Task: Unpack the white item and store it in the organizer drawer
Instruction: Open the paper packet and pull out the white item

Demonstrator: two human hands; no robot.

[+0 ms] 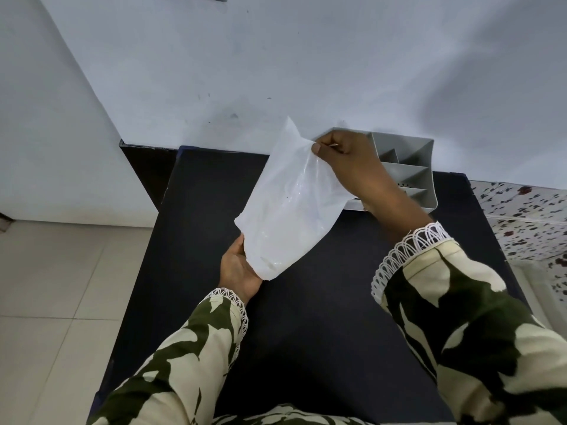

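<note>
A white plastic bag [290, 204] hangs tilted above the dark table [306, 332], with something white inside that I cannot make out. My left hand [237, 268] grips the bag's lower end. My right hand [343, 154] pinches the bag's upper edge between thumb and fingers. Behind my right hand stands a grey organizer [411, 167] with several open compartments, set against the wall at the table's far edge. My right wrist hides part of it.
A pale wall [276, 56] rises directly behind the table. Light floor tiles [46, 286] lie to the left. A speckled white surface [527, 222] sits to the right of the table.
</note>
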